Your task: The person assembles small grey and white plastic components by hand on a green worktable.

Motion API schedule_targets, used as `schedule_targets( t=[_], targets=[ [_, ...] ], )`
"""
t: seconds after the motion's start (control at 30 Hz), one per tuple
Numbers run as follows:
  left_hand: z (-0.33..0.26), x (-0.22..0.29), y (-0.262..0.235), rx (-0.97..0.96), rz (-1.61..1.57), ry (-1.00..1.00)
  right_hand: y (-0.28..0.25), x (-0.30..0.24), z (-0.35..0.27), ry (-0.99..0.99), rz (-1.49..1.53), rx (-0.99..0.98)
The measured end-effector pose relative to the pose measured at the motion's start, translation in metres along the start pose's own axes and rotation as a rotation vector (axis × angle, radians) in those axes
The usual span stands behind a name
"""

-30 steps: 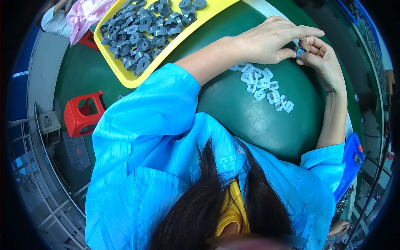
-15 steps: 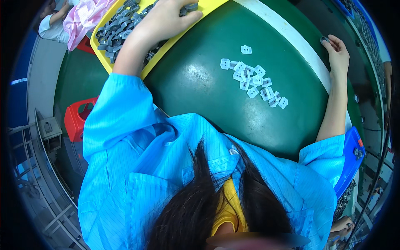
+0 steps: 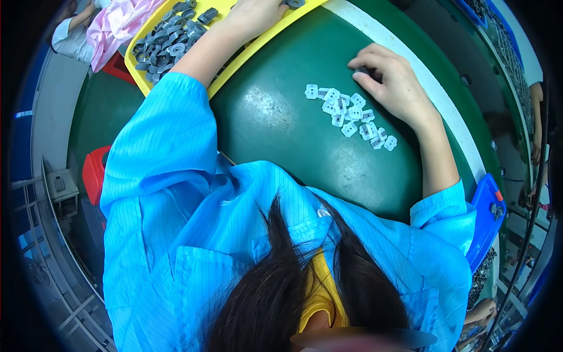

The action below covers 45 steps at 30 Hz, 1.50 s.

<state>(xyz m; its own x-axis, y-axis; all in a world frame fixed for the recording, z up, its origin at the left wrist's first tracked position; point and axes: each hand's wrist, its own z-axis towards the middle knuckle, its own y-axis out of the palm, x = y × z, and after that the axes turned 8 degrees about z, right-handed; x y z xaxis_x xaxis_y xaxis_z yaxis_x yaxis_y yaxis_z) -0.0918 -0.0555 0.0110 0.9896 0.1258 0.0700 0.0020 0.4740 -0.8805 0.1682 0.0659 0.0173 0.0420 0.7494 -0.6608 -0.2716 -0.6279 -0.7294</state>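
Observation:
My right hand (image 3: pixel 393 76) is closed over the green surface, beyond a group of translucent white plastic clips (image 3: pixel 346 110). Between its thumb and fingers shows a dark grey part (image 3: pixel 362 71), half covered by them. At the top edge, my left hand (image 3: pixel 258 14) reaches over the yellow tray (image 3: pixel 234 74), which holds a heap of grey ring-shaped plastic parts (image 3: pixel 170 44). A grey plastic part (image 3: pixel 294 3) shows at the left hand's fingertips, which the picture edge partly cuts off; the fingers look closed on it.
A white strip (image 3: pixel 437 82) curves across the green table (image 3: pixel 281 135). Behind my right arm stands a blue tray (image 3: pixel 482 226) with a few grey pieces. Red stools (image 3: pixel 95 176) are at the left, beside pink cloth (image 3: pixel 120 26). Other people's arms show at the sides.
My right hand has come left from beyond the white strip to the clips, carrying the grey part. The single clip lying apart no longer shows. My left hand has shifted right along the tray.

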Motion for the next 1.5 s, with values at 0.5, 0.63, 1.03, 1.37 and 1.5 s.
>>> schedule_targets(
  t=[0.5,0.63,1.03,1.37,1.5],
  targets=[
    [0.036,0.081,0.013,-0.323,-1.477,-0.478,-0.052,0.005,-0.019,0.341,-0.036,0.056],
    [0.034,0.102,0.021,-0.355,-1.968,-0.780,-0.042,0.010,-0.024,0.250,0.070,0.031],
    [0.023,0.105,0.029,-0.467,-1.703,-0.538,-0.040,0.021,-0.009,0.320,0.712,0.395],
    [0.021,0.120,0.028,-0.462,-1.618,-0.491,-0.039,0.008,-0.008,0.271,0.098,0.501],
    [0.018,0.118,0.030,-0.461,-1.548,-0.448,-0.038,0.010,-0.011,0.299,0.057,0.440]
  ],
)
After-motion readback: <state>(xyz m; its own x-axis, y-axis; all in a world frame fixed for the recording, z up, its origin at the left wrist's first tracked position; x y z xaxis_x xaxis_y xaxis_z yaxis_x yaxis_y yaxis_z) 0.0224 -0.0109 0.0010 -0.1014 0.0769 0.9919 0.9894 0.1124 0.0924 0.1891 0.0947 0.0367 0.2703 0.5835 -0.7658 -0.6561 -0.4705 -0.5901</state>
